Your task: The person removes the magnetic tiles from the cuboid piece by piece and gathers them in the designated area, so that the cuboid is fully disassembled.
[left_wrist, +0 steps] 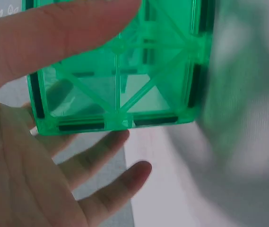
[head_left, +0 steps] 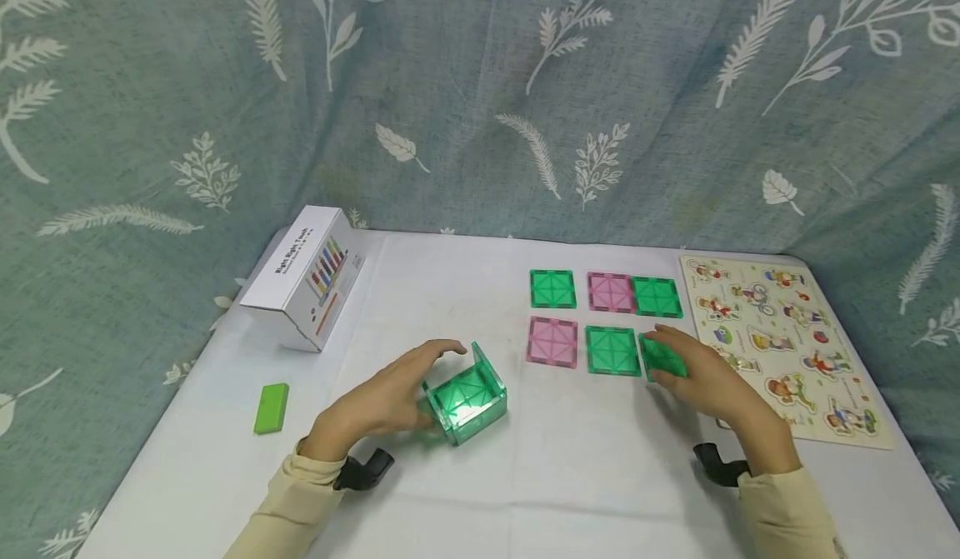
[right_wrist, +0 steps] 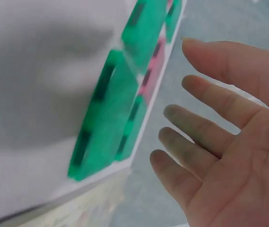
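An open-topped box of translucent green magnetic tiles [head_left: 476, 417] stands on the table, one wall rising higher at its far right corner. My left hand [head_left: 382, 396] holds it from the left; up close in the left wrist view, the thumb lies across a green tile face [left_wrist: 158, 90] with fingers partly hidden behind it. Over on the right, my right hand [head_left: 701, 380] hovers above a flat green magnetic tile [head_left: 662, 359], partly covering it. In the right wrist view its fingers [right_wrist: 195, 120] are spread and loosely bent, apart from the nearest green tile [right_wrist: 103, 123].
Other flat tiles lie in two rows: green [head_left: 552, 289], pink [head_left: 611, 292] and green [head_left: 657, 297] behind, pink [head_left: 552, 342] and green [head_left: 613, 351] in front. A picture puzzle board [head_left: 783, 351] is at right. A white box [head_left: 307, 280] and green block [head_left: 271, 409] sit left.
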Tool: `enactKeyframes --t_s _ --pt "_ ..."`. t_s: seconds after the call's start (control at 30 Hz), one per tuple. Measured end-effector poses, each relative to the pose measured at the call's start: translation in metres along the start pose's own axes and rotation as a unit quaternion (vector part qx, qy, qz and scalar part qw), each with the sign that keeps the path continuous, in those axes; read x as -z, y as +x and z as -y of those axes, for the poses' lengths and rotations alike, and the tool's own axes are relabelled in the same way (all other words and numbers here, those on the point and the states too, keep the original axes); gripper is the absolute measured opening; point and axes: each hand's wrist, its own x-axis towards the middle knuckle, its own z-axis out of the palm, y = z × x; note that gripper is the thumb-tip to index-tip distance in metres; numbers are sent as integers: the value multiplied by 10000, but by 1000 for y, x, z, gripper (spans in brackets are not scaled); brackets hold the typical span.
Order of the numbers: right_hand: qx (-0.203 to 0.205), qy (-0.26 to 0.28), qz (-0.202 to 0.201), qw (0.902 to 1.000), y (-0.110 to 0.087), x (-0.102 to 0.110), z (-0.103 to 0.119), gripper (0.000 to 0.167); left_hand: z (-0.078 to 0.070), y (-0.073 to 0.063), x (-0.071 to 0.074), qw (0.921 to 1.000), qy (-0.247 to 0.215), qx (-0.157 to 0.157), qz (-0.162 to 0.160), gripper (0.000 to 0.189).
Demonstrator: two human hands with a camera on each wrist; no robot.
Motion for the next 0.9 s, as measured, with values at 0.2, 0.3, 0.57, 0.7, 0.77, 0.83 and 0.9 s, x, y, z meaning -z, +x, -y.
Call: enactKeyframes --t_s 0.2,0.3,0.57,0.7,0.77,0.83,0.9 --pt "408 -5 -83 9991 -2 -12 27 52 2 1 1 9989 -137 -193 407 82" --pt "737 -63 -89 9972 -2 -22 40 49 4 0 1 9986 -18 -232 465 72" --pt "1326 -177 386 9903 1 -48 74 46 5 0 -8 9979 528 -355 -77 53" --pt "1154 69 428 9924 4 -59 89 55 0 1 -13 9975 628 -218 -249 51" --pt "958 376 410 9938 7 -63 96 62 -2 4 -16 9975 632 -134 -274 51" --pt "728 783 385 9935 10 -67 102 66 -5 6 -19 9973 670 -70 -308 51" --pt "606 1177 345 9906 14 -71 108 68 -7 8 -23 9967 739 -59 -325 50"
